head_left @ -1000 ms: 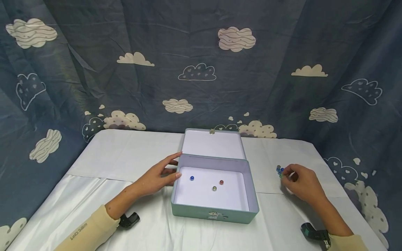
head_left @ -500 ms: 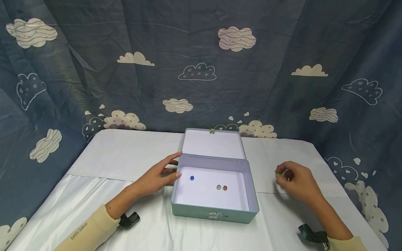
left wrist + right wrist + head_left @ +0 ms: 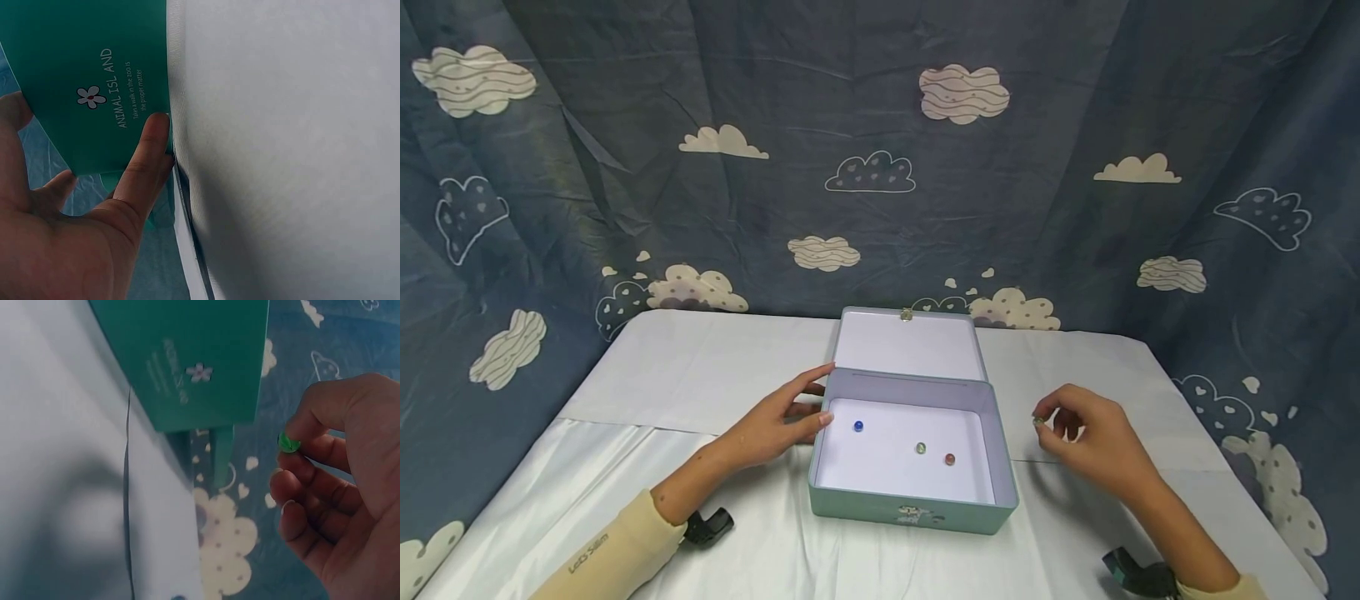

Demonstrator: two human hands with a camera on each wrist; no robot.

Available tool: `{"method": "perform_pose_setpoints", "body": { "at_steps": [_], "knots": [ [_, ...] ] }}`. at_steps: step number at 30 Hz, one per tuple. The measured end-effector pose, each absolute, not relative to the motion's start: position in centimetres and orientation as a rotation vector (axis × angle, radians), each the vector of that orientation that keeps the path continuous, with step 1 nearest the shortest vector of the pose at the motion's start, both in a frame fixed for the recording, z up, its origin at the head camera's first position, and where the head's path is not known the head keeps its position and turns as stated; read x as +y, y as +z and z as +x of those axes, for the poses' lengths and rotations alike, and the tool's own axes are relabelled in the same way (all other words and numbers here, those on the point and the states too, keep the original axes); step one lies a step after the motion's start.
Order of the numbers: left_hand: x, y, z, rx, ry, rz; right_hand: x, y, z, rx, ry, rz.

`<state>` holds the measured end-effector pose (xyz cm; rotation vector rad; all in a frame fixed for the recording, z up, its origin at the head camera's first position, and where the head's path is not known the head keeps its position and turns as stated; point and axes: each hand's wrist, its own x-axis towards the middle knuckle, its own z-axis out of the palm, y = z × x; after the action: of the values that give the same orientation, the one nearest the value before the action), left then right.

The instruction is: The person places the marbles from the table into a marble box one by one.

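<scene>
Green marble (image 3: 289,442) found clamped in the fingertips of the right hand (image 3: 1093,433), raised off the worktop (image 3: 1097,358), right of the tin box (image 3: 850,502) and outside it. Against the views of a second ago, we note that this hand has shifted left, toward the box's right edge. Contents of the box number three: a blue marble (image 3: 858,426) near the back left corner, unmoved; a red marble (image 3: 950,459), rolled toward the front right corner; a pale green marble (image 3: 921,448) between them. We judge that the held marble does not yet add to that count. Left hand (image 3: 767,429): fingers spread apart, touching the box's left wall, position unchanged. The lid (image 3: 910,346) lies back toward the worktop's far edge. A small blue thing (image 3: 179,598) is cut off low in the right wrist view; we cannot identify it.
</scene>
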<state>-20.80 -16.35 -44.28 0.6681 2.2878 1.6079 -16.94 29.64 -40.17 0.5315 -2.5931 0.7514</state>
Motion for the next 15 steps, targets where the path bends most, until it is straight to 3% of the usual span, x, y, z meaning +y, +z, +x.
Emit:
{"method": "perform_pose_setpoints", "body": {
  "at_steps": [15],
  "knots": [
    [-16.3,-44.2,-20.7,2.295,1.607,0.661,27.2,-39.1,-15.4,-2.621,0.845,0.693]
  ]
}}
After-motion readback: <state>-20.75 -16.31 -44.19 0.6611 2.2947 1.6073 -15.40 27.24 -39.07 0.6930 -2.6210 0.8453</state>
